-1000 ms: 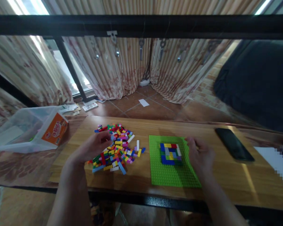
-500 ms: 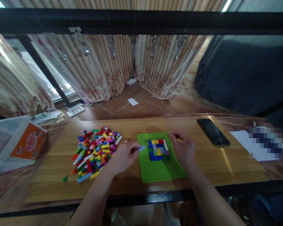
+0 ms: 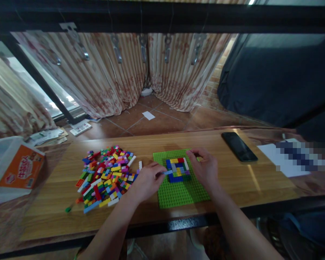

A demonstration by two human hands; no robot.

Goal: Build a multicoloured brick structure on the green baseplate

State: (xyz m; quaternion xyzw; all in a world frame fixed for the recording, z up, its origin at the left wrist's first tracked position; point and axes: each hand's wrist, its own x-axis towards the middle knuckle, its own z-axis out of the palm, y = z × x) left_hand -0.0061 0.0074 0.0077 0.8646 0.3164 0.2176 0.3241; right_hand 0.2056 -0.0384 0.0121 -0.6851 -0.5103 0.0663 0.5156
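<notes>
- The build (image 3: 176,178), a small block of mixed colours, sits on the green plate (image 3: 173,198), covering only part of it.
- One pale-blue brick (image 3: 168,172) isn't pressed down yet, I'd judge; the left hand (image 3: 148,180) pinches it at the build's left edge.
- The right hand (image 3: 204,168) curls over the plate's right edge; can't tell whether it's gripping.
- Plenty remains unplaced in the pile (image 3: 105,173), left.
</notes>
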